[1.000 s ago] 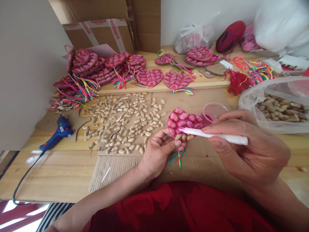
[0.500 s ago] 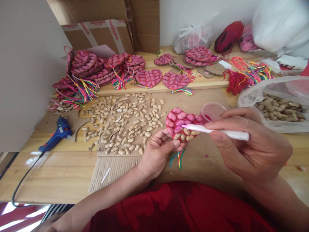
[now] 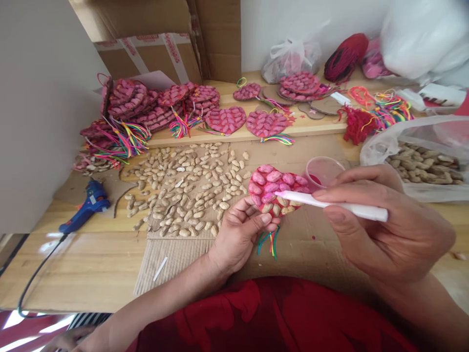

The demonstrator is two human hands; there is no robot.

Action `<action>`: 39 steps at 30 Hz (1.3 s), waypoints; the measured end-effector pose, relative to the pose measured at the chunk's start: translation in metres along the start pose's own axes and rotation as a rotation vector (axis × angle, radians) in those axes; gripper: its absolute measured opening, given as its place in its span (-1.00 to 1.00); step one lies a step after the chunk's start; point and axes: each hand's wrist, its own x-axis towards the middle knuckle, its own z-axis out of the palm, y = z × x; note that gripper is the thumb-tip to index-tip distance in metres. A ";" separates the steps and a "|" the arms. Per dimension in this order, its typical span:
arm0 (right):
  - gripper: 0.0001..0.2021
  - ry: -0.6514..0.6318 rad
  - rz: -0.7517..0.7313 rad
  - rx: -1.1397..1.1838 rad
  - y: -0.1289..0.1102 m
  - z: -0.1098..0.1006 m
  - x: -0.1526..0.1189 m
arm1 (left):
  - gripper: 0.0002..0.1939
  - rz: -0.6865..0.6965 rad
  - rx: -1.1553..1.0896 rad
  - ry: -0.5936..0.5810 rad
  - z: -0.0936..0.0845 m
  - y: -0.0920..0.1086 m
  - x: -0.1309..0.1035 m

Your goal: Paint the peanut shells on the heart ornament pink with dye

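Note:
My left hand [image 3: 242,230] pinches the lower edge of a red heart-shaped plaque [image 3: 264,177] covered with peanuts. Its upper peanuts are pink, while several along the bottom are bare tan. Coloured cords [image 3: 270,243] dangle below it. Between the fingers and thumb of my right hand [image 3: 381,222] is a white pen-like applicator [image 3: 330,203]. The applicator's pinkish tip touches or nearly touches a peanut near the heart's middle. Behind my right fingers stands a clear plastic cup [image 3: 324,168] with dark pink liquid at its bottom, partly hidden.
Loose peanuts [image 3: 198,195] spread over cardboard at centre left. A blue glue gun [image 3: 86,205] with a cord lies at the left. Finished-looking pink peanut plaques [image 3: 225,120] line a raised ledge. At right sits a plastic bag of peanuts [image 3: 425,161], with colourful cords [image 3: 392,107] behind it.
My right hand and the applicator have shifted slightly right and down, the tip moving a little left and down on the heart. The heart has moved slightly left in my left hand.

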 end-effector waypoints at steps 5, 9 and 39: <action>-0.76 -0.006 0.011 -0.026 0.000 0.000 0.000 | -0.78 0.000 0.007 0.017 0.000 0.000 0.000; -0.75 0.006 -0.002 -0.030 0.000 0.000 0.000 | -0.77 -0.011 0.019 0.028 0.001 0.000 -0.001; -0.81 0.006 -0.032 -0.050 0.004 0.005 0.000 | -0.69 -0.068 -0.029 0.081 0.003 0.003 0.000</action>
